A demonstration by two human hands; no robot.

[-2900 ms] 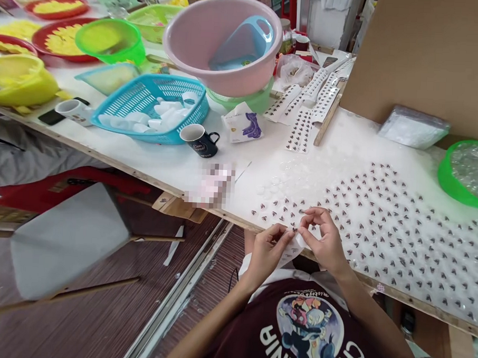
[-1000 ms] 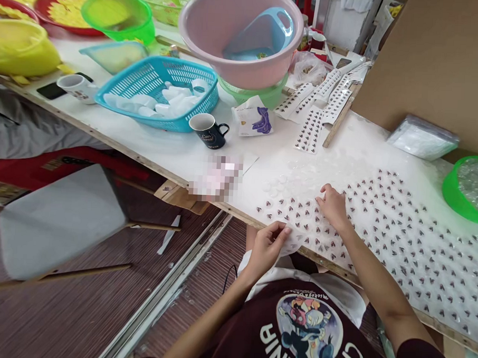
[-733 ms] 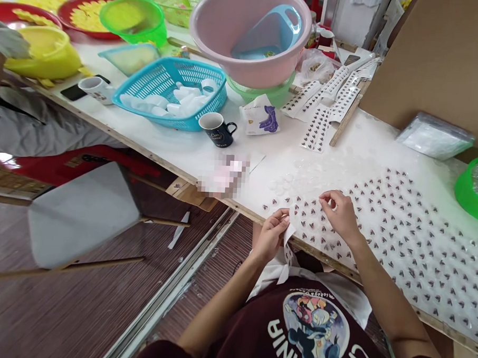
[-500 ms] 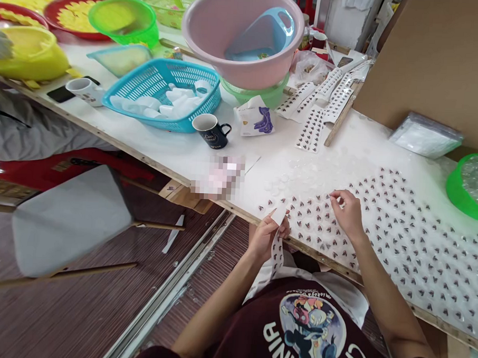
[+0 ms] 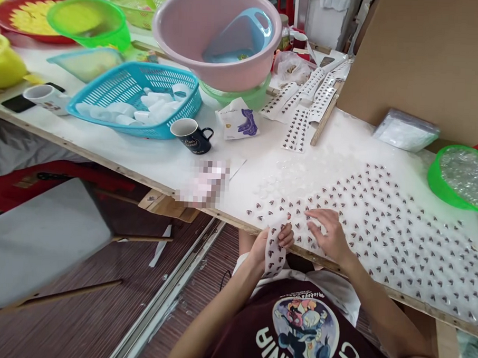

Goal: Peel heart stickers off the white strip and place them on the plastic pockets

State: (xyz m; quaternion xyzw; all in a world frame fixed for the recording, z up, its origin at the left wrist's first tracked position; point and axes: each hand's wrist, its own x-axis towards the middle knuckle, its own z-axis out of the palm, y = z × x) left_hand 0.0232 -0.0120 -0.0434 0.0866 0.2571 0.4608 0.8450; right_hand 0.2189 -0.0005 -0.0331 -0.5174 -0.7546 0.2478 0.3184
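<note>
My left hand (image 5: 259,245) is closed round a white strip of stickers (image 5: 274,250) printed with small dark motifs. It is just off the table's front edge, and the strip hangs down past the wrist. Over the table, my right hand (image 5: 331,235) has its thumb and forefinger apart, with nothing visible held between them. Its fingertips are close to small clear pieces (image 5: 404,249) spread in rows, each bearing a dark motif like those on the strip. Behind them lie plain clear discs (image 5: 276,175), hard to see against the white tabletop (image 5: 244,200).
More sticker sheets (image 5: 295,130) lie at the back beside a wooden batten (image 5: 324,119). Left stand a dark mug (image 5: 193,140), a tissue pack (image 5: 238,121), a blue basket (image 5: 94,121) and a pink basin (image 5: 169,44). A green bowl (image 5: 437,182) is at right; a chair (image 5: 54,239) stands lower left.
My right hand's fingers have gone from a pinch to apart, and the hand is lower, nearer the left. The strip in my left hand now shows its printed side. The view has shifted right.
</note>
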